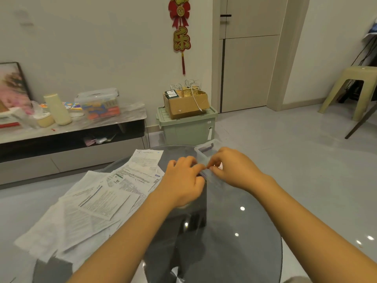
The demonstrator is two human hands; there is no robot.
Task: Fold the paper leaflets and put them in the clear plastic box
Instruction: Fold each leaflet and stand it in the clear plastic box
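Several printed paper leaflets [98, 201] lie spread over the left half of a round dark glass table [234, 231]. A small clear plastic box [206, 149] with a lid and handle stands at the table's far edge. My left hand [183, 180] and my right hand [232, 168] meet just in front of the box, fingertips pinched together at its near edge. Something small and pale shows between the fingers; whether it is the box's lid or a folded leaflet is unclear. The box's contents are hidden by my hands.
A low TV bench [71, 127] at the left carries a clear storage box, a cream bottle and clutter. A green bin [187, 125] with a cardboard box on top stands beyond the table. A plastic stool [355, 88] is at the far right.
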